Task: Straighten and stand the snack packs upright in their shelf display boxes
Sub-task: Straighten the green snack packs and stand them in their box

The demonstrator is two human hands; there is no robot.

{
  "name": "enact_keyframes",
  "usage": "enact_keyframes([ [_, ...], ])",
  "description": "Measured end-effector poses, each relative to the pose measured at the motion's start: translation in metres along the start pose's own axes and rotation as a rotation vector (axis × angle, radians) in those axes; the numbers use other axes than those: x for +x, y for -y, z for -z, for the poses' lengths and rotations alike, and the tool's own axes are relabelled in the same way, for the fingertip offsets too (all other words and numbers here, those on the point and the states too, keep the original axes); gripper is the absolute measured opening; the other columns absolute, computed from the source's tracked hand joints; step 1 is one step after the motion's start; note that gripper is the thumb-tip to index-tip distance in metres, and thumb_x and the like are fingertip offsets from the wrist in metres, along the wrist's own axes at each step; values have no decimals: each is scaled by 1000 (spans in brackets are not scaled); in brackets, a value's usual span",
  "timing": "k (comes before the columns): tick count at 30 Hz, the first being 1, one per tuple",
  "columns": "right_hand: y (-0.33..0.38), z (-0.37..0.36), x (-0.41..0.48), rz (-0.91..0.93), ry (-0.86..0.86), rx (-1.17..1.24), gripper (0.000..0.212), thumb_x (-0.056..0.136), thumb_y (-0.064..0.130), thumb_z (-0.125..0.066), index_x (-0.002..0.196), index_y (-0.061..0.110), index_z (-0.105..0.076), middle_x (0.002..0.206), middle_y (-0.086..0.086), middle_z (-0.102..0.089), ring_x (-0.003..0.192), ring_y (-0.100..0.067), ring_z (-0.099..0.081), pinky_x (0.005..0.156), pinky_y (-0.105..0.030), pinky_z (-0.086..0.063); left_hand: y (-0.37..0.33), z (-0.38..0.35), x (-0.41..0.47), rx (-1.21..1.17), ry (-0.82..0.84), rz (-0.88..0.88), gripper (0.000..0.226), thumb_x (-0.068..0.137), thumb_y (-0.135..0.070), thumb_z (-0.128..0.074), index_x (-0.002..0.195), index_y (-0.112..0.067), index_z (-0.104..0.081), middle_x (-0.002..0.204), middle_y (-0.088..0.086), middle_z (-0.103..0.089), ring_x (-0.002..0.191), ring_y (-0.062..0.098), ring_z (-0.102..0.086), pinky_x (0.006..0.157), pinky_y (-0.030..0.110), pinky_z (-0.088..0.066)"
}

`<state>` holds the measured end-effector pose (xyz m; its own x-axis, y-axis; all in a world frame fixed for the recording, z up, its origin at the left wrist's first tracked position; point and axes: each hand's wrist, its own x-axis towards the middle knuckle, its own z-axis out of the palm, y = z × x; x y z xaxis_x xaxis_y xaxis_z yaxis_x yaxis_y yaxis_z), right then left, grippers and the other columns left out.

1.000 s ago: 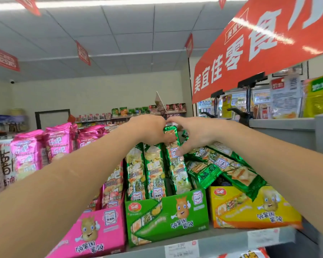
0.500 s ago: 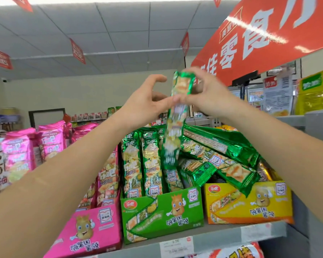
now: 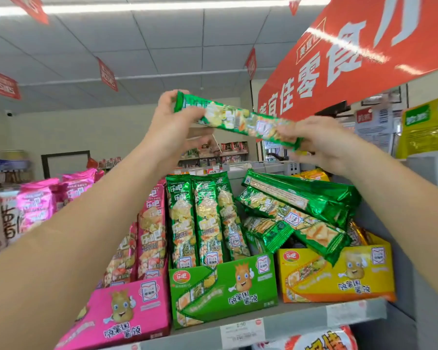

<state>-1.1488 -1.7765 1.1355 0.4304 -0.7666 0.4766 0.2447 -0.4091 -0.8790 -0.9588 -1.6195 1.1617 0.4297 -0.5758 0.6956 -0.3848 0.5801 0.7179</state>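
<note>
A long green snack pack [image 3: 235, 119] is held nearly level in the air above the shelf. My left hand [image 3: 172, 127] grips its left end, and my right hand [image 3: 319, 145] grips its right end. Below, three green packs [image 3: 205, 218] stand upright in the green display box [image 3: 223, 286]. Several more green packs [image 3: 299, 205] lie tumbled on their sides across the yellow display box [image 3: 339, 274]. Pink packs [image 3: 149, 231] stand in the pink display box [image 3: 122, 314] on the left.
The grey shelf edge [image 3: 288, 322] carries price labels. A red sign [image 3: 352, 51] hangs overhead at the right, close to my right hand. Pink snack bags [image 3: 43, 198] sit further left. A grey shelf upright [image 3: 430, 173] rises at the right.
The green pack has been pulled out of the green box, lifted, and turned from hanging upright to nearly level. My left hand, open beside it before, now grips its left end.
</note>
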Motion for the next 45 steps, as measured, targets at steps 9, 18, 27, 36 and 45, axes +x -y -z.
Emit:
enact_keyframes([
  [9,-7,-14,-15,-37,505,-1197,81,77,57,-70,145,34,-35,154,3,-34,137,-22,-38,110,-39,-29,-9,-1,14,614,113,-170,27,93,-4,-58,120,-10,-57,83,6,-65,60,17,-58,59,30,-55],
  [18,-9,-29,-26,221,529,-1389,64,78,63,-66,132,32,-52,115,0,-46,119,-23,-38,101,-45,-40,-7,-7,27,781,298,-105,17,93,-5,-58,110,-5,-60,90,15,-68,62,18,-61,53,23,-54],
  [27,6,-38,-64,269,807,-1568,80,60,80,-65,129,41,-51,111,11,-41,118,-16,-35,96,-44,-40,11,-10,51,932,390,68,34,97,-7,-56,129,1,-50,97,16,-70,68,17,-70,58,24,-59],
  [36,-4,-37,-67,430,740,-1422,49,85,49,-68,127,26,-63,132,7,-57,116,-15,-55,99,-32,-44,48,-21,40,1245,550,121,65,91,-30,-67,144,-5,-39,144,14,-48,128,30,-49,107,37,-36],
  [45,5,-49,-55,614,394,-1139,19,98,25,-56,99,16,-72,87,8,-68,84,-13,-63,79,-31,-48,58,-22,39,1336,672,189,71,90,-34,-65,150,-17,-31,156,5,-31,141,24,-31,114,38,-23],
])
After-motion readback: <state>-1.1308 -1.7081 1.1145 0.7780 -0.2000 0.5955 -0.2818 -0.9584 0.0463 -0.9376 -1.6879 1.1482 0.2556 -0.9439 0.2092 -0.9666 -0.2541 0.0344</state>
